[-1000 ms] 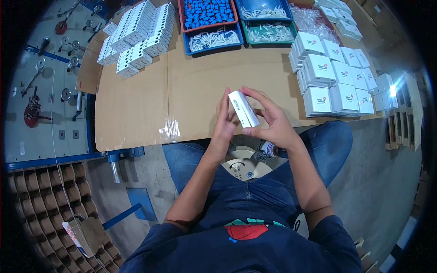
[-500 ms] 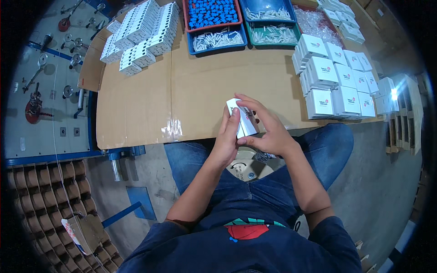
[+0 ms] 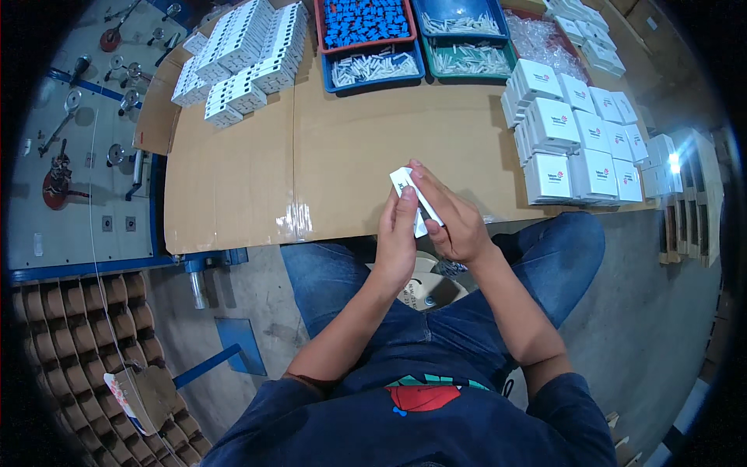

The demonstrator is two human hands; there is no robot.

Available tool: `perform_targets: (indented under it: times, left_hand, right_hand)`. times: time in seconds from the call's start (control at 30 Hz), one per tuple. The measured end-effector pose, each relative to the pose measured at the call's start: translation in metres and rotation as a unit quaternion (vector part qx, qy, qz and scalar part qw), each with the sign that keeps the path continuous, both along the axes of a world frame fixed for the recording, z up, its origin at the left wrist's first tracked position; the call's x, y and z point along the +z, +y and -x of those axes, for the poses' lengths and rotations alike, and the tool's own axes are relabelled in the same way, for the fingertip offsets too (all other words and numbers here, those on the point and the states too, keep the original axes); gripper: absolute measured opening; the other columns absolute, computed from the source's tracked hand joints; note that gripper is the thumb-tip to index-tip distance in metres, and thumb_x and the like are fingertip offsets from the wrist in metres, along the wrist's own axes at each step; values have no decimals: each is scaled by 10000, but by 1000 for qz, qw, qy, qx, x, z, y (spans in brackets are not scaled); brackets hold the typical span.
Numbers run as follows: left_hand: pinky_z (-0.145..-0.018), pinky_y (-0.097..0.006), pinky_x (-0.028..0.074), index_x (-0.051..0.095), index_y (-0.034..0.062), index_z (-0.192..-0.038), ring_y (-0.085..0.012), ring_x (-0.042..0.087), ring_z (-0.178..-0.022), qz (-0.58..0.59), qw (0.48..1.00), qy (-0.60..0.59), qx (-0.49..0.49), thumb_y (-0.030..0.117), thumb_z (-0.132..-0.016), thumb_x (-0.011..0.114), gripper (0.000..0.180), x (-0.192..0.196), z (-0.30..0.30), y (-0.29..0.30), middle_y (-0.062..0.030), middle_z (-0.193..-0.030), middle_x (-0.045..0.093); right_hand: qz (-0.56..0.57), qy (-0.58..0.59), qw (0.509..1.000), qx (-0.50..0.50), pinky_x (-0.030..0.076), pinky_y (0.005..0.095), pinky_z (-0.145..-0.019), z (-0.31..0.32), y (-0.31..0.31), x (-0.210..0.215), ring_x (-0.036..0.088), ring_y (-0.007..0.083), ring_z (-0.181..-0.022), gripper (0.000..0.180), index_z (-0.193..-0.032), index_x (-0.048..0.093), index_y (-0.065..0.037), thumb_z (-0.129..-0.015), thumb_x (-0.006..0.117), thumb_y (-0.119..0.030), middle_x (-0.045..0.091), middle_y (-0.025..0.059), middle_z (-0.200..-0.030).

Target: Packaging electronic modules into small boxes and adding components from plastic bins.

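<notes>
Both my hands hold one small white plastic box (image 3: 401,180) between them, just above the near edge of the cardboard-covered table. It is turned edge up and leans slightly, showing a narrow side with small dark marks. My left hand (image 3: 398,237) grips its left side, thumb lying along the edge. Against its right side my right hand (image 3: 461,223) is pressed, fingers together, covering most of that face. Whether the box is one piece or two halves fitted together, I cannot tell.
White square boxes (image 3: 554,124) stand stacked at the right; white blocks with dark openings (image 3: 253,43) are piled at the far left. Along the back sit a red bin (image 3: 366,47) of blue parts, a blue bin (image 3: 373,89) and a green bin (image 3: 472,79) of small white pieces.
My right hand has flattened and closed over the box's right face, hiding more of it. The box has turned slightly more on edge.
</notes>
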State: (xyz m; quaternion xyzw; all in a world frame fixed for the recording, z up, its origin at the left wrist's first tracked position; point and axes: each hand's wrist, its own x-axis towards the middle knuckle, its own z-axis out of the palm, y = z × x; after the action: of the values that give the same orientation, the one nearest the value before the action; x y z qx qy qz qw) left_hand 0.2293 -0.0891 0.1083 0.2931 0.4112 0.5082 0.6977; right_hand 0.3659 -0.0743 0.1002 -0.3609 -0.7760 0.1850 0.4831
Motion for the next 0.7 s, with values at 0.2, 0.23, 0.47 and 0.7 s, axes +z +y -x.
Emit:
perform_targets:
  times: [0.2,0.23,0.47,0.7]
  left_hand:
    - [-903,-291,532,529,55,-1372,-106,610,-1060,-20,999,24,25,405,-1126,426,440,-9,-3,-3,-34,-1178,620]
    - [-888,-284,535,532,57,-1367,-100,613,-1044,-16,999,24,24,403,-1126,426,434,-9,-2,-2,-28,-1166,622]
    - [-948,-265,454,509,44,-1465,-82,556,-1066,0,1000,16,1,380,-1123,458,482,-16,2,1,-25,-1203,617]
    - [-996,-303,464,383,70,-1569,-133,559,-1112,-165,976,132,44,255,-1099,513,522,-3,9,8,-75,-1288,551]
  right_hand:
    - [-15,27,1000,-6,541,456,-1023,1,2,0,637,437,-1249,442,-1389,556,87,-1058,530,-205,615,307,-1361]
    - [-10,29,1000,-6,541,456,-1024,2,1,1,637,437,-1249,437,-1388,558,84,-1057,529,-199,618,303,-1359]
    - [14,45,999,2,526,448,-1044,3,1,0,622,433,-1272,434,-1398,557,66,-1044,546,-184,613,292,-1373]
    - [186,145,971,48,492,420,-1102,1,-6,4,560,361,-1371,524,-1509,479,-16,-994,563,-67,544,245,-1486]
